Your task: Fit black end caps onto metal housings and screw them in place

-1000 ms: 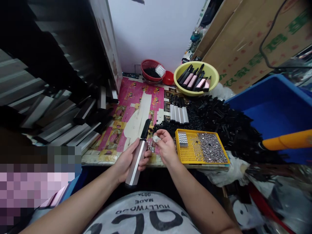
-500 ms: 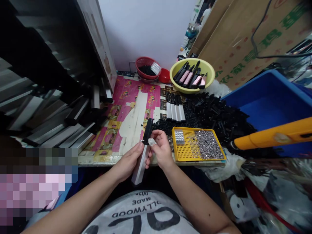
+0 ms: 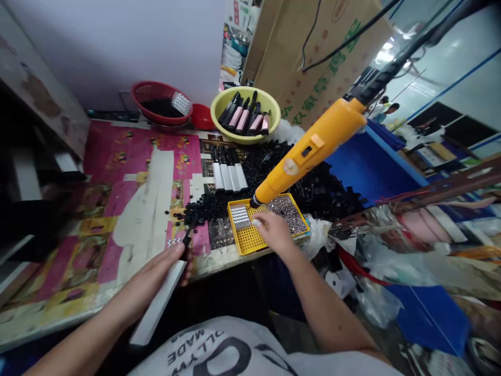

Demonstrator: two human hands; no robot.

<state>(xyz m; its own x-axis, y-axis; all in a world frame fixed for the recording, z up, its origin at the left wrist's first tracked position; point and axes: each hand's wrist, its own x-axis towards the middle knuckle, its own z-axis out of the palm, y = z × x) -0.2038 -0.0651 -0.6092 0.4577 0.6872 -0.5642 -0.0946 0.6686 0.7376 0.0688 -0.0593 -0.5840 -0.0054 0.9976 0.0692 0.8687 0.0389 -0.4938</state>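
Observation:
My left hand (image 3: 151, 277) is shut around a long silver bar (image 3: 158, 297) with a black end piece (image 3: 187, 239), and a small patch of rhinestones (image 3: 174, 242) lies by my thumb. My right hand (image 3: 276, 232) reaches over a yellow perforated tray (image 3: 250, 237), its fingertips near a small rhinestone block (image 3: 240, 216). Loose silver rhinestones (image 3: 287, 213) cover the tray's far right part. A yellow hand tool (image 3: 313, 149) hangs from a black cable, its tip just above the tray, with neither hand on it.
Black plastic parts (image 3: 317, 190) lie heaped behind the tray, beside a row of silver bars (image 3: 227, 176). Pink printed paper (image 3: 136, 167) covers the table to the left. Farther back stand a red basket (image 3: 160, 94) and a yellow basin (image 3: 245, 102). A blue bin (image 3: 371, 167) sits right.
The view has swung left and tilted. My right hand has moved from the bar onto the tray, the yellow tool now hangs over the tray, and my left hand has lowered the bar.

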